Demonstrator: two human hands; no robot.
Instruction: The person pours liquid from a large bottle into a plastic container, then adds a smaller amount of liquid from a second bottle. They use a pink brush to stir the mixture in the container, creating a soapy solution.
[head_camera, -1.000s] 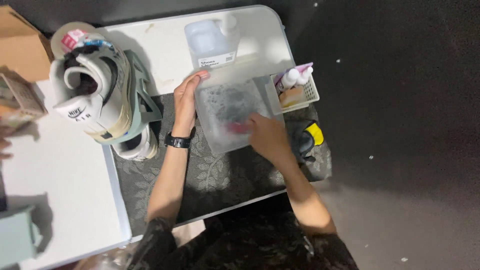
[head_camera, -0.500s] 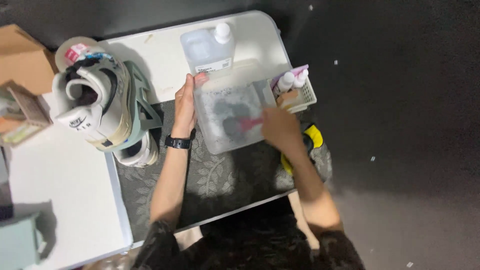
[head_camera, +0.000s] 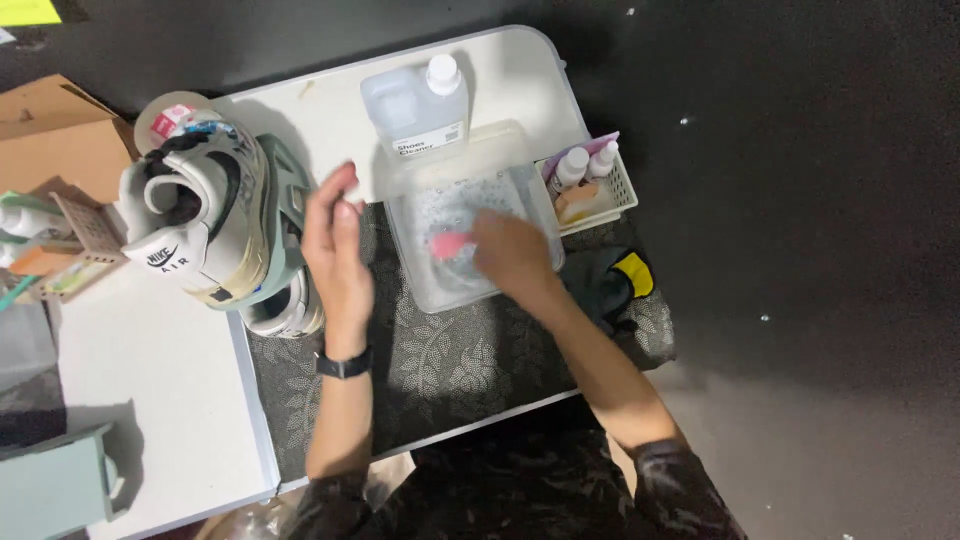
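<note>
Our right hand (head_camera: 512, 252) grips pink brush (head_camera: 447, 245) inside soapy clear tub (head_camera: 440, 290); left hand (head_camera: 335, 232) open, empty; sneakers (head_camera: 215, 225) beside it, unscrubbed yet.

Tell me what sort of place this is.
Probably a small shoe-cleaning workstation. A pair of sneakers waits on a folding table, a large jug of clear liquid stands behind a clear plastic tub, and the right hand holds a pink object in that tub.
</note>
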